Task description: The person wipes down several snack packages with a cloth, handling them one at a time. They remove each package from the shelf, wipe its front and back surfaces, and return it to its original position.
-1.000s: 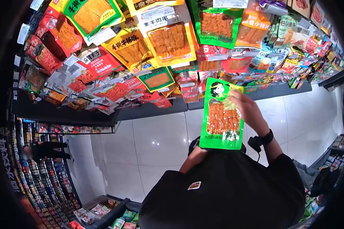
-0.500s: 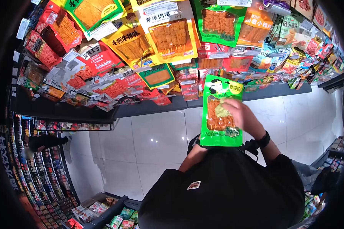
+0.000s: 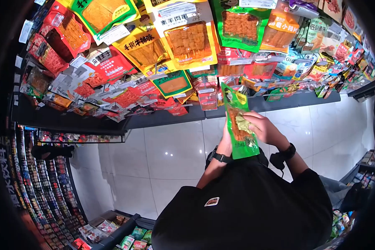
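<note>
A green snack packet point(image 3: 245, 151) with a clear window showing orange-brown skewered food is held upright in front of my chest, turned at an angle. My left hand point(image 3: 226, 141) grips it by its left side, with most of the fingers hidden behind it. In my right hand point(image 3: 264, 128) is a crumpled pale yellow-green cloth point(image 3: 243, 124), pinched by the fingers and pressed against the front of the packet. The cloth covers part of the window.
Ahead, hanging snack packets point(image 3: 191, 39) with price tags fill a display rack. Behind me to the left stands a dark bin point(image 3: 131, 221) with packets. A person in dark clothing point(image 3: 50, 152) is near the drinks shelves point(image 3: 50, 187). Pale tiled floor point(image 3: 171, 146) lies between.
The packet has turned from facing up squarely to a slanted, narrower view. My left hand has come into sight along its left side. The cloth has shifted slightly downward on the packet.
</note>
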`<state>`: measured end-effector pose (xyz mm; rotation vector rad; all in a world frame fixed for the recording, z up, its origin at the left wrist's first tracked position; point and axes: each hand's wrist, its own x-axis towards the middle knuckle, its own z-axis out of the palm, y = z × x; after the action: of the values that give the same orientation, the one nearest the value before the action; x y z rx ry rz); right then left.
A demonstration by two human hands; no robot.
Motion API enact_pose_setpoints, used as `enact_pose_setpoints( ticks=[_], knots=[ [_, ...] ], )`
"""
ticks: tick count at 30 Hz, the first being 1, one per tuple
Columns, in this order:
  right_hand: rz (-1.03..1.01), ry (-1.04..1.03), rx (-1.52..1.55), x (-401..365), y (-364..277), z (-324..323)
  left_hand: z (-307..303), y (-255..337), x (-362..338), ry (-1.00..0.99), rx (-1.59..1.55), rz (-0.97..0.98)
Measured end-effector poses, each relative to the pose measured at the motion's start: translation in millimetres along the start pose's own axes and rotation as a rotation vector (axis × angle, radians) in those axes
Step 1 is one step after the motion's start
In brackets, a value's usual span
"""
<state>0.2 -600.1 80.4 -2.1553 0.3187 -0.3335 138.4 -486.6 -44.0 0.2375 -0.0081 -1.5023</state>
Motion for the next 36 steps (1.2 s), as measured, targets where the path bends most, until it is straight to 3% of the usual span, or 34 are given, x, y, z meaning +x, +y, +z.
enact_pose_setpoints(
  ticks=[1, 2, 3, 4, 5, 7, 8, 9, 11, 13, 15, 17, 18, 21, 22, 23, 25, 27, 29, 30, 31, 32, 33, 34, 35, 36],
  knots=[
    [-0.003, -0.005, 0.0, -3.6, 1.9, -1.8, -0.3, 0.4, 6.3, -0.072, -0.2, -0.094],
    [0.161, -0.038, 0.157, -7.0, 3.2, -4.3, 1.0, -4.7, 9.1, 0.134, 0.047, 0.039],
    [0.328, -0.07, 0.313, -11.5, 4.0, -6.7, 15.9, -4.2, 6.8, 0.134, 0.044, 0.042],
    [0.448, -0.051, 0.458, -16.9, 3.8, -8.3, 34.5, -2.3, 3.0, 0.227, 0.367, 0.142],
    [0.448, -0.051, 0.457, -19.7, 5.9, -10.0, 45.7, 0.3, 2.3, 0.317, 0.692, 0.241],
    [0.476, 0.002, 0.553, -23.7, 8.0, -11.0, 28.2, -8.0, 14.3, 0.312, 0.757, 0.334],
    [0.545, -0.005, 0.356, -21.4, 4.1, -9.4, 28.4, -10.8, 15.1, 0.282, 0.856, 0.38],
    [0.546, 0.001, 0.357, -23.7, 4.9, -7.6, 29.2, -12.0, 15.8, 0.248, 0.955, 0.426],
    [0.536, 0.13, 0.478, -27.8, 8.1, -4.4, 28.2, -5.4, 13.4, 0.235, 0.97, 0.444],
    [0.499, 0.156, 0.54, -33.9, 13.7, -11.9, 30.6, 13.5, -1.2, 0.301, 0.77, 0.257],
    [0.613, 0.326, 0.59, -38.7, 19.0, -22.0, 13.3, 22.0, -8.3, 0.387, 0.704, 0.259],
    [0.592, 0.366, 0.605, -44.3, 32.6, -23.8, -17.7, 27.3, -12.4, 0.075, 0.198, 0.175],
    [0.604, 0.397, 0.703, -44.4, 29.5, -25.6, 0.5, 27.4, -15.1, 0.044, 0.008, 0.14],
    [0.622, 0.392, 0.821, -46.8, 27.6, -20.2, 1.7, 18.8, -14.4, 0.037, -0.1, 0.024],
    [0.623, 0.358, 0.84, -46.3, 27.7, -15.9, -1.2, 11.9, -16.8, -0.095, -0.138, 0.017],
    [0.625, 0.325, 0.859, -46.1, 26.6, -11.8, -3.7, 1.2, -28.1, -0.093, -0.136, 0.018],
    [0.575, 0.272, 0.811, -41.4, 20.4, -4.4, 23.1, -15.4, -51.6, 0.071, 0.746, 0.288],
    [0.491, 0.203, 0.522, -37.4, 17.1, -1.5, 36.2, -9.4, -55.5, 0.036, 0.712, 0.22],
    [0.521, 0.199, 0.47, -40.2, 23.1, -7.3, 18.7, -13.0, -46.9, 0.018, 0.498, 0.221],
    [0.587, 0.282, 0.424, -39.6, 26.3, -13.4, 15.3, -15.0, -45.4, 0.024, 0.207, 0.178],
    [0.65, 0.364, 0.376, -37.1, 27.7, -17.3, 11.5, -14.7, -41.9, 0.026, 0.206, 0.18],
    [0.497, 0.53, 0.429, -32.7, 27.3, -14.2, 7.7, -13.6, -33.7, -0.073, -0.025, 0.061],
    [0.498, 0.53, 0.429, -25.9, 24.0, -15.6, 13.1, -11.1, -29.6, -0.172, -0.257, -0.06],
    [0.311, 0.524, 0.222, -19.4, 20.4, -19.1, -6.2, -20.4, -30.8, -0.046, -0.293, 0.022],
    [0.125, 0.512, 0.015, -15.3, 14.3, -20.0, -24.3, -33.3, -31.3, -0.045, -0.295, 0.017],
    [0.122, 0.467, -0.089, -8.5, 2.4, -14.2, -21.3, -38.9, -32.4, -0.133, -0.22, 0.056]
  ],
)
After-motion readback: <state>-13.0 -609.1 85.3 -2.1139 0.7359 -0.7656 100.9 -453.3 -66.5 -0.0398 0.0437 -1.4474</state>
